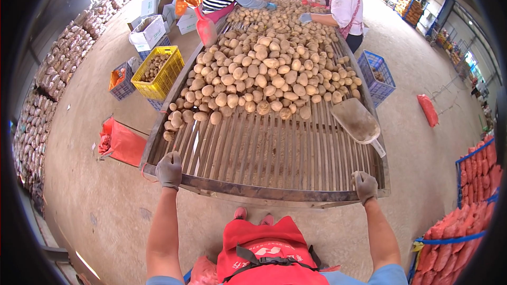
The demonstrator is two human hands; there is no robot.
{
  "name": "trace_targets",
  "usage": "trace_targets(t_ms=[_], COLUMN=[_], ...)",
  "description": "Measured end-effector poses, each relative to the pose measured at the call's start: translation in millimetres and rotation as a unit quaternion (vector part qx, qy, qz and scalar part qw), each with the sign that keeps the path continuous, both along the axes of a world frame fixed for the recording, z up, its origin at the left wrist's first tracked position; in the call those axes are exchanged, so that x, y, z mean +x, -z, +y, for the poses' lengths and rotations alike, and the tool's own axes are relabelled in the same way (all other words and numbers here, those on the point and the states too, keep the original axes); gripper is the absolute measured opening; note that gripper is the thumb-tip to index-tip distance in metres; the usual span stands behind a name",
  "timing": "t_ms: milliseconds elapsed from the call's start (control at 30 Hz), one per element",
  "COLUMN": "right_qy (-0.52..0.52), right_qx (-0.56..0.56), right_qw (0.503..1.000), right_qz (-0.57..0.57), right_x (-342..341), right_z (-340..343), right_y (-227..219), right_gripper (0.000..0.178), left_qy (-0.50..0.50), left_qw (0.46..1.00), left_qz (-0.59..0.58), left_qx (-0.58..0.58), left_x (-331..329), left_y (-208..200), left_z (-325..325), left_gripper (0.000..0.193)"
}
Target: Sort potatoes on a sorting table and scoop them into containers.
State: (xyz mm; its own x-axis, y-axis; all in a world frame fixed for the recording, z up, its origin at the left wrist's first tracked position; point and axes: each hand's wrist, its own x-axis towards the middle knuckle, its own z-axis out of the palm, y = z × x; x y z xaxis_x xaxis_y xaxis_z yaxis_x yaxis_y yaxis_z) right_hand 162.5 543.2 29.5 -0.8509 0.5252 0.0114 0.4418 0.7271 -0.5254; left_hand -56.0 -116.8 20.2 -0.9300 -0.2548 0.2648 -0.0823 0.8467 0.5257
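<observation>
In a wide warehouse hall with a bare concrete floor [100, 200], a long slatted bench [274, 150] stretches forward from both gloved hands. The left hand [169, 170] is curled narrow over the bench's front rim near its left corner; the right hand [365, 186] is likewise closed over the rim near the right corner. Whether either palm also hides something small, I cannot tell.

The heap of potatoes [269, 68] lies well ahead of both hands, its lower left edge coming nearest the left hand. Forward of the right hand, a scoop [355, 119] rests on the slats, its white handle pointing back toward that hand. A red sack [127, 144] lies on the floor left of the left hand; farther ahead on that side stands a yellow crate [170, 74] holding potatoes. Beyond the right hand, past the bench's side, is a blue crate [381, 93].
</observation>
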Motion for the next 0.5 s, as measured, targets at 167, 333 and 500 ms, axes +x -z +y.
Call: trace_targets(t_ms=[167,333,500], right_qy=[0.001,-0.006,-0.004], right_qx=[-0.009,0.01,-0.011], right_qw=[1.0,1.0,1.0], right_qz=[0.001,0.004,0.001], right_x=[-1.1,1.0,-0.6], right_z=[-2.3,2.0,-4.2], right_y=[-2.4,1.4,-6.9], right_gripper=[0.039,0.038,0.038], left_qy=[-0.004,0.002,0.008], left_qw=[1.0,1.0,1.0], left_qz=[0.016,-0.005,-0.005], left_qx=[0.005,-0.003,0.008], left_x=[0.2,-0.1,1.0], left_y=[3.0,-0.6,-0.8], left_z=[-0.3,1.4,-0.5], left_gripper=[0.043,0.043,0.043])
